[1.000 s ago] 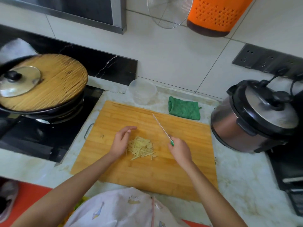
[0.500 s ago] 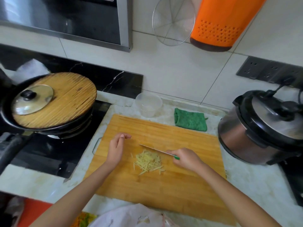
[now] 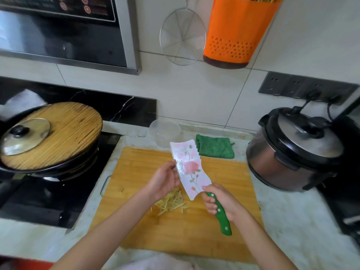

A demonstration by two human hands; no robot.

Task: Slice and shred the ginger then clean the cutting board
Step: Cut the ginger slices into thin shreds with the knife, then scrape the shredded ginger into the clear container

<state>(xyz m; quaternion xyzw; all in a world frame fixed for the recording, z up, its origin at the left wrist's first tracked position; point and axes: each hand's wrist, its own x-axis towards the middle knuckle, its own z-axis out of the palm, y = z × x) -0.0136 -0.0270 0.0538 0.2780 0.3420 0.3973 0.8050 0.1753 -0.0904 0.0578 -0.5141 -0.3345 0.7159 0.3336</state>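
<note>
While your right hand (image 3: 220, 201) grips the knife (image 3: 191, 170) by its green handle, your left hand (image 3: 163, 180) lies open beside the raised blade, contact unclear. The shredded ginger (image 3: 171, 203) sits on the cutting board (image 3: 224, 240), partly hidden under your left hand.

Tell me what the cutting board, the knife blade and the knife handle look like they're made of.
The cutting board looks like bamboo or wood: matte golden strips with grain lines. The knife blade is smooth and glossy, white with printed pink roses; ceramic or coated steel, the look leaves it open. The knife handle is probably plastic: shiny green with pale rivets.
</note>
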